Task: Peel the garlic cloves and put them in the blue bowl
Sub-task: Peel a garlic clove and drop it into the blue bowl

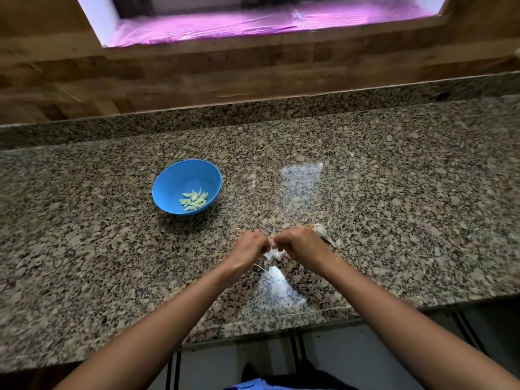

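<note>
Nearest, two bare forearms reach out over the edge of the speckled granite counter (394,220), meeting above its near middle. Just below the wrists, a small heap of papery white skins (274,273) lies on the stone beside a bright patch of reflected light. The left hand (249,247) and the right hand (299,244) are drawn close together, knuckles up, fingers curled inward, both pinching a small garlic clove (272,243) between their fingertips; the backs of the hands hide most of it, so only a pale sliver shows in the gap. More white scraps sit directly under the hands, partly covered by them. Just beyond the right hand, touching its far side in this view, lies a piece of unpeeled garlic (322,232) with its tapered tip pointing toward the near right. Farther out and to the left, well apart from the hands, stands the blue bowl (168,187), holding a cluster of peeled cloves (194,200) pale yellow-green against its bottom. Behind it rises the granite upstand, then a wooden wall (197,77), and at the top a window (267,21) glowing pink-purple.
</note>
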`<act>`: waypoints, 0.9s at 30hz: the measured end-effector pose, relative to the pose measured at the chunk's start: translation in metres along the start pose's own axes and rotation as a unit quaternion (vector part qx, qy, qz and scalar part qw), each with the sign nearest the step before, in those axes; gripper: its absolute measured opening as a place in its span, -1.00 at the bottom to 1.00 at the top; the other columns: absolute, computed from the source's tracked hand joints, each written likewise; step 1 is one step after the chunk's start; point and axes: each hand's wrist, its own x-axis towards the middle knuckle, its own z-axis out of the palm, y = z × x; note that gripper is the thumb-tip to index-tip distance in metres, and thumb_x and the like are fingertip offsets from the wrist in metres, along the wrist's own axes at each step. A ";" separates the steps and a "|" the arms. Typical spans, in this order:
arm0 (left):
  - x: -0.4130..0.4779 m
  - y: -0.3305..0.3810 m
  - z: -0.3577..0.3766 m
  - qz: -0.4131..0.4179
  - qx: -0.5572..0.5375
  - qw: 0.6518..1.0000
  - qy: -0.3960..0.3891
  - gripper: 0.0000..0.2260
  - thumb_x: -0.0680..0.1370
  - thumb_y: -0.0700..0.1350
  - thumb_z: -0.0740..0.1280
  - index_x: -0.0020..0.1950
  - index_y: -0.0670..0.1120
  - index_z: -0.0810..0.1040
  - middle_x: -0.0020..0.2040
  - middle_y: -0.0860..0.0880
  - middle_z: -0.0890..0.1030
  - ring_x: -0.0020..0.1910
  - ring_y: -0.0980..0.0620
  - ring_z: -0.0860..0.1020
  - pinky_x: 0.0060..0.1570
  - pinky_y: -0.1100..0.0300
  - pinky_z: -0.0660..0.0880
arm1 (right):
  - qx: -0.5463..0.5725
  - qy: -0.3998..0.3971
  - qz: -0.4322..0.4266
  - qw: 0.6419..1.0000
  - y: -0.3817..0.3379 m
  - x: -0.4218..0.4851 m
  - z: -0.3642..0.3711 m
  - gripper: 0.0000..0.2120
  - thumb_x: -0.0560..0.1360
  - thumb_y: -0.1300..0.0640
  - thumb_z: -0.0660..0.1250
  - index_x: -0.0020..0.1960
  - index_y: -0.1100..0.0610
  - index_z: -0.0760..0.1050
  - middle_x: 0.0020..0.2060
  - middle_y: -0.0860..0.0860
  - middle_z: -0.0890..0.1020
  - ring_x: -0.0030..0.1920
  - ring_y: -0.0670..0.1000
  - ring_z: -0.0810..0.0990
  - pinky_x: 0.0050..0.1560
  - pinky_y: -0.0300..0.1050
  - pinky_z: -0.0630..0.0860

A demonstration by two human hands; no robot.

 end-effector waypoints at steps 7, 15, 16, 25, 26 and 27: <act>0.002 0.002 -0.005 -0.078 -0.252 0.964 -0.042 -0.82 0.59 -0.21 0.18 -0.18 -0.18 0.49 -0.36 0.02 0.45 -0.44 0.16 0.35 -0.44 0.36 0.29 | -0.044 0.078 0.011 0.996 0.008 0.004 0.000 -0.71 0.52 0.03 0.17 -0.17 0.11 0.62 -0.43 -0.04 0.57 -0.43 -0.12 0.43 -0.44 -0.35 0.31; 0.004 -0.033 -0.001 0.268 0.209 0.931 0.134 -0.85 0.55 -0.18 0.28 -0.02 -0.19 0.63 -0.22 -0.06 0.63 -0.30 0.05 0.56 -0.25 0.31 0.53 | 0.509 -0.026 0.283 0.812 -0.007 -0.009 0.005 -0.81 0.53 0.14 0.24 -0.15 0.19 0.57 -0.39 -0.01 0.56 -0.43 -0.06 0.44 -0.43 -0.23 0.34; 0.001 -0.029 0.002 0.183 0.104 0.970 0.122 -0.88 0.54 -0.17 0.31 -0.07 -0.16 0.63 -0.26 -0.07 0.62 -0.34 0.03 0.55 -0.32 0.26 0.52 | 0.430 -0.003 0.255 0.866 -0.005 -0.010 0.007 -0.83 0.52 0.15 0.27 -0.11 0.20 0.59 -0.35 0.03 0.60 -0.38 0.00 0.51 -0.37 -0.18 0.44; -0.007 -0.016 0.012 -0.171 -0.501 0.848 -0.028 -0.73 0.61 -0.20 0.06 -0.27 -0.15 0.37 -0.49 0.01 0.30 -0.57 0.13 0.24 -0.60 0.34 0.23 | 0.053 0.094 0.010 0.994 0.000 -0.011 0.018 -0.80 0.52 0.16 0.24 -0.07 0.19 0.62 -0.30 0.03 0.66 -0.33 -0.03 0.58 -0.32 -0.25 0.52; -0.007 -0.016 0.012 -0.160 -0.468 0.868 -0.028 -0.73 0.62 -0.20 0.06 -0.27 -0.14 0.37 -0.48 0.01 0.32 -0.56 0.13 0.26 -0.58 0.34 0.24 | 0.126 0.076 0.073 0.986 -0.003 -0.012 0.019 -0.84 0.52 0.17 0.28 -0.06 0.19 0.62 -0.29 0.04 0.66 -0.32 0.00 0.59 -0.30 -0.20 0.55; -0.008 -0.017 0.011 -0.132 -0.404 0.905 -0.017 -0.72 0.63 -0.18 0.08 -0.26 -0.15 0.40 -0.46 0.01 0.35 -0.53 0.12 0.28 -0.56 0.34 0.25 | 0.226 0.064 0.132 0.963 -0.006 -0.013 0.019 -0.86 0.51 0.18 0.30 -0.08 0.20 0.62 -0.30 0.06 0.65 -0.33 0.03 0.57 -0.31 -0.18 0.53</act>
